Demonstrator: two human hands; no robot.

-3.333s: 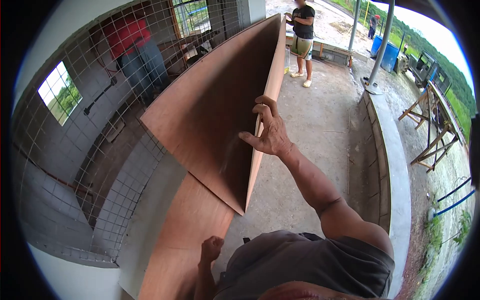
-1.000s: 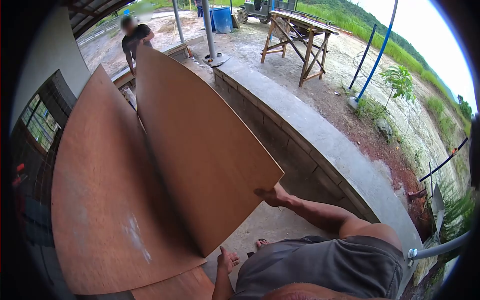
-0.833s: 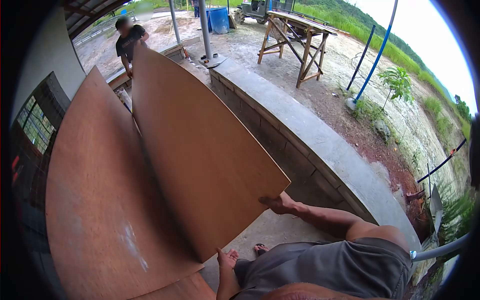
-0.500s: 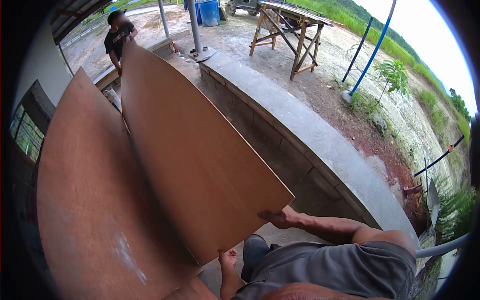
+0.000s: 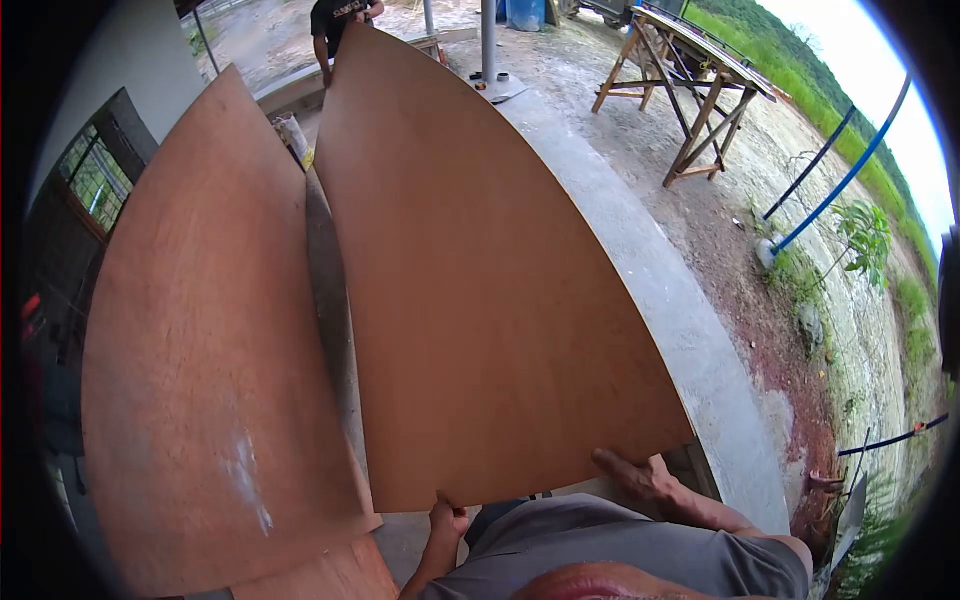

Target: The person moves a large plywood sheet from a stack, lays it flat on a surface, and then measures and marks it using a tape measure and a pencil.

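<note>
A large brown plywood sheet (image 5: 470,270) stretches away from my body, its near edge in both my hands. My left hand (image 5: 447,518) grips that edge close to the left corner, thumb on the face and fingers beneath. Near the right corner, my right hand (image 5: 640,478) clasps the same edge, with its underside fingers hidden. At the far end a person in a black shirt (image 5: 335,25) holds the sheet too. To the left lies a second plywood sheet (image 5: 210,350) with a whitish smear, separated from the held one by a narrow dark gap.
A low concrete ledge (image 5: 655,265) runs along the right. Beyond it stand a wooden trestle table (image 5: 700,100) and a blue pole (image 5: 845,170). A grey post (image 5: 488,40) rises from the ledge. A wall with a window (image 5: 95,180) is at left.
The held sheet has turned from steeply tilted to flatter, and the gap beside the other sheet has widened. My right hand has come lower. The view has shifted left.
</note>
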